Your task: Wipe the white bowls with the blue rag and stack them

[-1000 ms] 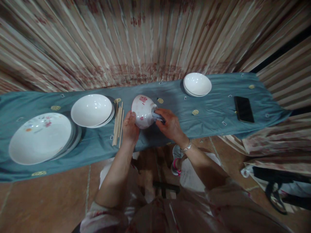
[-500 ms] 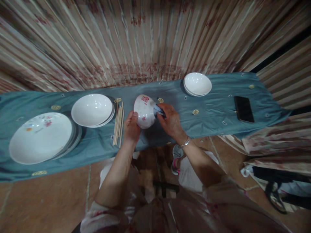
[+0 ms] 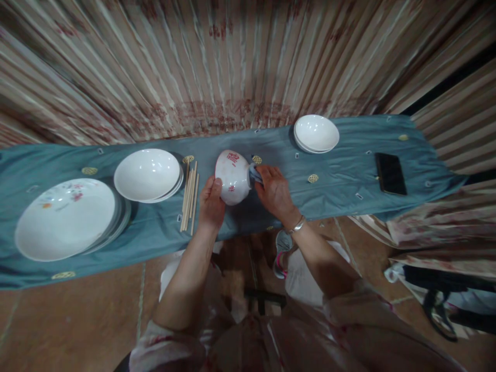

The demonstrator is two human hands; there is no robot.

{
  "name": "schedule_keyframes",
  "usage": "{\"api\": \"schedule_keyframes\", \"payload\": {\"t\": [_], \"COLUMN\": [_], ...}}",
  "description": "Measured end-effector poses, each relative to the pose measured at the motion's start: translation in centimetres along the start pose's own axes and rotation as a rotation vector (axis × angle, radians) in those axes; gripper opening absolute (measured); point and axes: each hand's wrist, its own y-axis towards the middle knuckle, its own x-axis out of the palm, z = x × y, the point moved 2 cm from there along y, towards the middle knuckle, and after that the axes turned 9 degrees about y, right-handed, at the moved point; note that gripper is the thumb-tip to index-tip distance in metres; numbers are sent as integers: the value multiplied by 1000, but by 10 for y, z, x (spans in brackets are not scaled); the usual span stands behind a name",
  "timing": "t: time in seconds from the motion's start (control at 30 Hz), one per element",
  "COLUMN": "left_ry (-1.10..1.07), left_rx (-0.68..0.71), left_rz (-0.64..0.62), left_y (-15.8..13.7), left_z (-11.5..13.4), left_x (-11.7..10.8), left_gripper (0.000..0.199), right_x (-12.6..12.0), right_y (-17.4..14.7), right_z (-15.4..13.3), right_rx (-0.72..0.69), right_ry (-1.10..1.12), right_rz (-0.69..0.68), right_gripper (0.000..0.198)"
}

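Observation:
A white bowl (image 3: 233,178) with red markings is held on its side above the table, its base turned to the right. My left hand (image 3: 212,202) grips the bowl's rim, thumb on the outer wall. In my right hand (image 3: 274,192) is a bluish cloth (image 3: 254,174), pinched between the fingers and pressed against the bowl's foot. Part of the cloth is hidden by the fingers. Just left of my left hand lie several wooden chopsticks (image 3: 189,199).
Stacked white bowls (image 3: 147,175) and large floral plates (image 3: 64,222) stand on the left of the blue-green tablecloth (image 3: 333,199). Another small bowl stack (image 3: 316,134) sits at the back right, near a black phone (image 3: 390,174). A pleated curtain (image 3: 248,67) hangs behind.
The bowl has turned slightly in my left hand. My right hand and the cloth have shifted a little at the bowl's foot.

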Motion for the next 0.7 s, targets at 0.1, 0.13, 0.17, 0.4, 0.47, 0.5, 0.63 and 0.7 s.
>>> {"api": "schedule_keyframes", "payload": {"t": [0.1, 0.13, 0.17, 0.4, 0.47, 0.5, 0.63, 0.7], "left_ry": [0, -2, -5, -28, -38, -41, -32, -23], "left_rx": [11, 14, 16, 19, 9, 6, 7, 8], "left_rz": [11, 13, 15, 40, 36, 37, 49, 46], "left_y": [2, 2, 3, 4, 3, 3, 3, 3], "left_z": [-2, -3, -3, -2, -1, 0, 1, 1], "left_x": [-2, -2, -3, -2, -1, -1, 0, 0], "left_gripper": [37, 38, 38, 41, 40, 39, 34, 31], "right_x": [-2, -2, -2, -2, -2, -1, 0, 0], "right_y": [-3, -4, -5, -11, -12, -12, -11, -10], "right_z": [-3, -4, -4, -7, -7, -6, -4, -3], "right_rx": [-6, -12, -19, -50, -61, -67, -79, -83], "right_ry": [-6, 0, 7, 110, 150, 171, 256, 288], "right_rz": [-9, -11, -14, -8, 1, 7, 37, 62], "right_gripper": [31, 32, 32, 32, 31, 30, 32, 34]}}
